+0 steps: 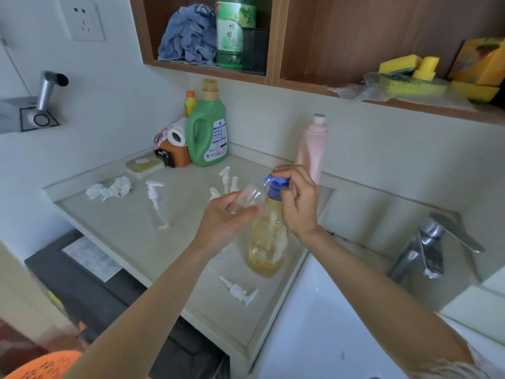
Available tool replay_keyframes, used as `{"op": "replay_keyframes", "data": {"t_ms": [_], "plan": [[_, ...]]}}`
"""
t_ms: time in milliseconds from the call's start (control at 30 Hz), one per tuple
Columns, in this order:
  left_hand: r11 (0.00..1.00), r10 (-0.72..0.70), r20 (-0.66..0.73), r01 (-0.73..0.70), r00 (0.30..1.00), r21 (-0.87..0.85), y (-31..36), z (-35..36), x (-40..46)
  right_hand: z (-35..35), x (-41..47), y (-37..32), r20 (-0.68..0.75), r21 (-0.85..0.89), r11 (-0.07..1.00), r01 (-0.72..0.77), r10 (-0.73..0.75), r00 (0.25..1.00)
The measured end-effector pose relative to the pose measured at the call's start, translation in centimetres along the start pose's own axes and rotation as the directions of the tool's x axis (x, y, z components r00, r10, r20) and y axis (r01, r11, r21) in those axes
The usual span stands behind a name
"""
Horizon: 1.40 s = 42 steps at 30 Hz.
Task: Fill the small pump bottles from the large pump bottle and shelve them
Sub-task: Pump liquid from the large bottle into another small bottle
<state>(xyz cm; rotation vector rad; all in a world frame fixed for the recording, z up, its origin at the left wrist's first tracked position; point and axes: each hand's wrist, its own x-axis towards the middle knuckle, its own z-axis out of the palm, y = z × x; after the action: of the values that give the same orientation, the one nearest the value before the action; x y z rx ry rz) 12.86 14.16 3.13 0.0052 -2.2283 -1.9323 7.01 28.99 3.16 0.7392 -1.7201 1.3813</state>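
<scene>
The large pump bottle (266,242) of amber liquid stands on the counter (131,242) beside the sink. The right hand (296,199) curls over its blue pump (274,184); the left hand (226,217) grips an empty small bottle (250,196), tilted to the nozzle.

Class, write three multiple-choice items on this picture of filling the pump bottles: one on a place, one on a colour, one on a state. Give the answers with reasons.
1. Where does the loose white pump lie?
A. in the sink
B. on the counter before the large bottle
C. on the shelf

2. The large bottle's pump head is:
A. blue
B. red
C. green

3. The small bottle in the left hand is:
A. full
B. capped
C. open and empty

Answers: B, it rests near the counter's front edge; A, blue shows under the right hand; C, clear, no pump fitted.
</scene>
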Motion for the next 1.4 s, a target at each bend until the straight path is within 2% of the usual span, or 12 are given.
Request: {"op": "replay_keyframes", "data": {"t_ms": [133,267,467,767,900,1167,1400], "plan": [[0.999,-0.035,0.023,0.035,0.999,-0.007,0.1,0.0,-0.5,0.6,-0.2,0.1,-0.043,0.007,1.0,-0.018,0.018,0.999],[0.996,-0.08,0.03,0.081,0.996,-0.046,1.0,0.2,-1.0,-0.1,0.5,-0.4,0.003,-0.02,1.0,-0.012,0.012,1.0],[0.984,-0.074,0.076,0.085,0.994,-0.155,2.6,0.3,-1.3,-0.7,2.6,-0.9,0.065,-0.045,0.999,-0.022,0.025,0.998],[0.96,-0.137,0.144,0.167,0.98,-0.226,2.0,0.2,-0.7,0.1,-0.5,-0.2,0.006,-0.004,1.0,-0.015,0.015,1.0],[0.941,-0.181,0.182,0.224,0.967,-0.255,0.8,0.0,-0.5,0.7,-1.5,0.2,0.003,-0.056,0.998,0.003,-0.003,1.0],[0.943,-0.156,0.286,0.229,0.945,-0.241,1.9,-0.5,-0.3,-1.5,1.0,-1.2,0.142,-0.056,0.998,-0.028,0.035,0.989],[0.921,-0.184,0.358,0.288,0.915,-0.264,2.7,-0.8,0.1,-1.1,0.8,-1.2,0.091,-0.046,0.997,-0.059,0.063,0.994]]}}
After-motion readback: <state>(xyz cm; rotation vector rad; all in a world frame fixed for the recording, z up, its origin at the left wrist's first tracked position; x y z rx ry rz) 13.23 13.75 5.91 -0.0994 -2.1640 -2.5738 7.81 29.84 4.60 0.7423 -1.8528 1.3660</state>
